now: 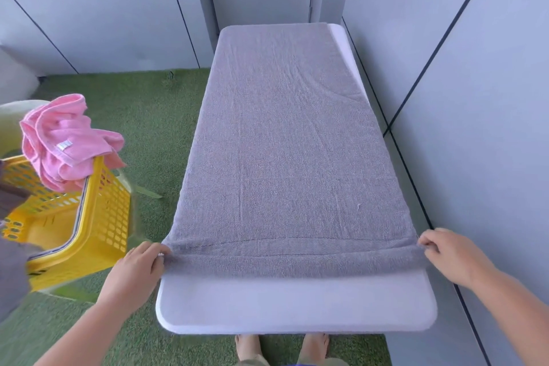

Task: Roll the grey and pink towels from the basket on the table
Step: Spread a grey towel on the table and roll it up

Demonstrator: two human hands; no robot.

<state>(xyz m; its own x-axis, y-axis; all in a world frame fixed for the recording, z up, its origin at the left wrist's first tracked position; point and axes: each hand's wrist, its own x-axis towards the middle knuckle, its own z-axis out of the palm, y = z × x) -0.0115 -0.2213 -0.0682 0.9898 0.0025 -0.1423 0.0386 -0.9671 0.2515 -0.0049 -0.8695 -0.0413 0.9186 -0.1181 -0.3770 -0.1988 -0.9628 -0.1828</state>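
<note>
1. The grey towel (285, 142) lies spread flat along the white table (297, 306) and covers most of it from the far end toward me. A bare strip of tabletop shows at the near end, and a sliver at the far right corner.
2. The towel's near end is turned over on itself in a narrow band across its width.
3. My left hand (133, 267) pinches the left end of that band, fingers curled round the cloth at the table's left edge.
4. My right hand (448, 252) pinches the right end the same way, fingertips tucked into the fold at the table's right edge.
5. The pink towel (65, 145) sits bunched on the far rim of the yellow basket (98, 217), well apart from the table, on the left.
6. The basket stands tilted on green turf (148, 128); dark cloth shows at its left side, too cut off to identify.
7. My bare feet (315, 345) show just under the table's near edge.
8. Grey wall panels (475, 68) stand close along the right and far sides.
</note>
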